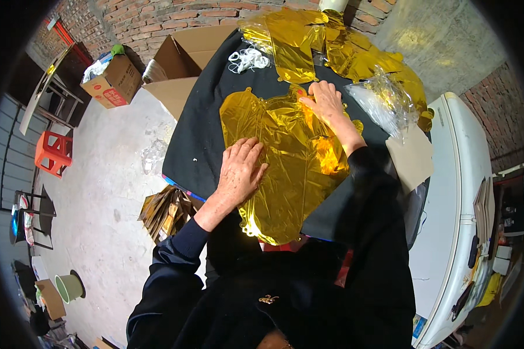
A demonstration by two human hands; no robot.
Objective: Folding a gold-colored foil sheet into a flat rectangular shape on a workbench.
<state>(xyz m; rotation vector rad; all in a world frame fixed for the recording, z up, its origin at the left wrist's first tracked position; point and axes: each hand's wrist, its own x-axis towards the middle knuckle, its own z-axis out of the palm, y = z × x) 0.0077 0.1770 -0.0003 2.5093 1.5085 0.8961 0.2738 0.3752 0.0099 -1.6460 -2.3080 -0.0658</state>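
A flat gold foil balloon (285, 192), uninflated and creased, lies across the black cloth (198, 125) on the table in front of me. On its left edge my left hand (241, 168) rests palm down, fingers stretched out over the foil. Near the balloon's upper right part, my right hand (326, 104) lies on the foil with its fingers somewhat bent and apart. Small tabs stick out along the balloon's rim. Beyond my hands, more gold foil balloons (297, 49) are heaped at the table's far edge.
White string (248, 60) lies at the far left of the cloth. Clear plastic bags (384, 102) and a beige card (410, 154) are at the right, beside a white freezer (442, 232). Cardboard boxes (113, 81), a red stool (53, 152) and folded gold foil (167, 212) stand or lie leftward.
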